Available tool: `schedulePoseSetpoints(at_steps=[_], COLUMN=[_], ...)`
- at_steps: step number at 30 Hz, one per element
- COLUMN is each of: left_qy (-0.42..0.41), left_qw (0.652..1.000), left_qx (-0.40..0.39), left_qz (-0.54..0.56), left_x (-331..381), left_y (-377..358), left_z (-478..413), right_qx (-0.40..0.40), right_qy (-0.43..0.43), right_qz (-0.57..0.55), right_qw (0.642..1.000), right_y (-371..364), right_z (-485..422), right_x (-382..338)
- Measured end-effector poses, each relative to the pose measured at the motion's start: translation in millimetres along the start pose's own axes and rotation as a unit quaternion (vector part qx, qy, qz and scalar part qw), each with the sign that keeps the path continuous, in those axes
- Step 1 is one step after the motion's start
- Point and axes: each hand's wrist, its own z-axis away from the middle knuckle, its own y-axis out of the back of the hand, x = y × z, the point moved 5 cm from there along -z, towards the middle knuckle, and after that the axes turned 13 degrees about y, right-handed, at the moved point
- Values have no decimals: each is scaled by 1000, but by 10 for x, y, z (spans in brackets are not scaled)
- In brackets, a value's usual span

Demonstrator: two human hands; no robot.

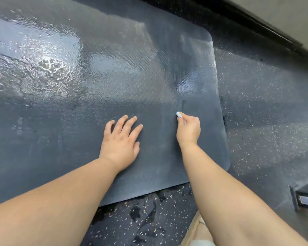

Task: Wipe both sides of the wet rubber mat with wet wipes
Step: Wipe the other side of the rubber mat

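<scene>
A large dark grey rubber mat lies flat on the floor, glistening with water across its far and left parts and duller near me. My left hand rests flat on the mat near its front edge, fingers spread and straight. To its right, my right hand is curled round a small white wet wipe, of which only a bit shows past the knuckles. That hand presses the wipe onto the mat, near the mat's right side.
Dark speckled rubber flooring surrounds the mat, with wet patches in front of it. A black baseboard and pale wall run along the upper right. A small dark and white object lies at the right edge. Tan fabric shows at the bottom.
</scene>
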Motion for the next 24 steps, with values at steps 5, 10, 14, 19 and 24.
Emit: schedulePoseSetpoints(at_steps=[5,10,14,19,24], left_qy=[8,10,12,5,-5], left_qw=[1000,1000,999,993,990], left_qx=[9,20,30,75,87], left_qz=[9,12,22,89,107], left_x=[3,6,10,20,7], left_y=[5,19,35,114,106], left_z=[7,15,13,27,42], right_qx=[-8,0,33,-113,44], right_qy=[20,-16,8,205,60], right_qz=[-23,-95,-135,-117,-64], right_qw=[999,995,990,965,995], right_y=[64,36,-76,-184,291], right_z=[-45,-90,249,1020,43], right_x=[149,179,-54,-468,115])
